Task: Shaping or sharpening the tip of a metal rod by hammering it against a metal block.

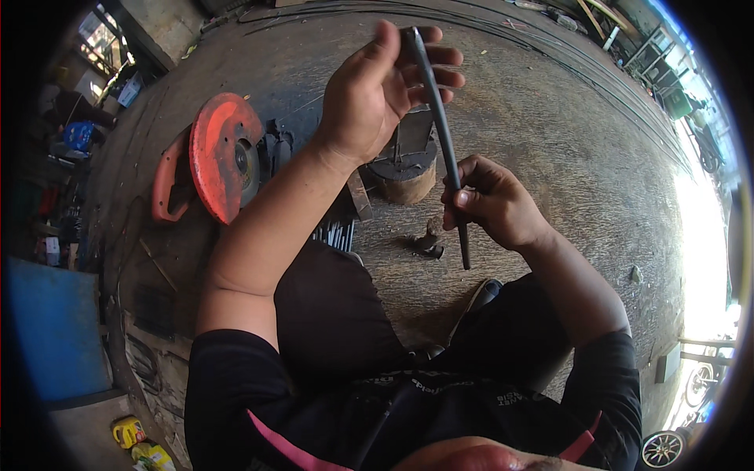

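A long dark metal rod (441,125) slants upright in front of me, its bright tip at the top. Near its lower end my right hand (503,206) pinches it between thumb and fingers. My left hand (363,102) is raised by the upper end, thumb and fingers apart; the rod passes in front of those fingers, and I cannot tell whether they touch it. Beyond the hands stands a round wooden stump (412,187) with a dark metal piece on top. A small dark metal piece (426,245) lies on the floor below the right hand.
An orange-red cut-off saw (224,161) stands left of my left forearm. Several short metal rods (336,234) lie beside my left knee. Long thin rods (542,49) stretch across the far floor. A blue panel (55,330) and a yellow container (128,432) are at the left.
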The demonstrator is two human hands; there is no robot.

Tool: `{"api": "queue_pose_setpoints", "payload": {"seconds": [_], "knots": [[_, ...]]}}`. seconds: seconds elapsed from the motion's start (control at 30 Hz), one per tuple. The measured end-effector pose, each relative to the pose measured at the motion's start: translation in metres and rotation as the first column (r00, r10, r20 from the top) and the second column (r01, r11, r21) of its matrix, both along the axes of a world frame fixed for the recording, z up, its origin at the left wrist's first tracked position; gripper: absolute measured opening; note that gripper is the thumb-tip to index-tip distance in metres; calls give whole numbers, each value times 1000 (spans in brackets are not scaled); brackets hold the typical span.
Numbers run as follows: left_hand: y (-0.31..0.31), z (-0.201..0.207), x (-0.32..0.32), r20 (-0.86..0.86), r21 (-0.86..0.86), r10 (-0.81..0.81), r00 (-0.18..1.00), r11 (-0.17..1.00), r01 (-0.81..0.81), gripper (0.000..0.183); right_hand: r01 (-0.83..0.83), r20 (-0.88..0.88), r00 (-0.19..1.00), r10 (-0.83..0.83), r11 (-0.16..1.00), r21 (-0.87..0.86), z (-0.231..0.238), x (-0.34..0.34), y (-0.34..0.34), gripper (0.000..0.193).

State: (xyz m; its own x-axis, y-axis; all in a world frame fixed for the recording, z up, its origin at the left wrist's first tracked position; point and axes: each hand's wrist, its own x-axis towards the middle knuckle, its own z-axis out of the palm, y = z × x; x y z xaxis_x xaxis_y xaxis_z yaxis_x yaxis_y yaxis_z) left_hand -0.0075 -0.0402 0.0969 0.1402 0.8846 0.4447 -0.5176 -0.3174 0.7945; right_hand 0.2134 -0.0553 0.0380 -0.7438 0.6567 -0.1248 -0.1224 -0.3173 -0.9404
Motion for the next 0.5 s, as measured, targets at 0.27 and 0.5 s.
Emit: {"api": "queue_pose_setpoints", "payload": {"seconds": [0.27, 0.5], "knots": [[-5, 6, 3, -98, 81, -19, 995, 996, 27, 40, -222, -122, 970, 212, 973, -69, -8, 6, 4, 18], [0, -1, 1, 41, 91, -83, 996, 993, 79, 33, -246, -99, 967, 233, 958, -146, -6, 3, 2, 23]]}}
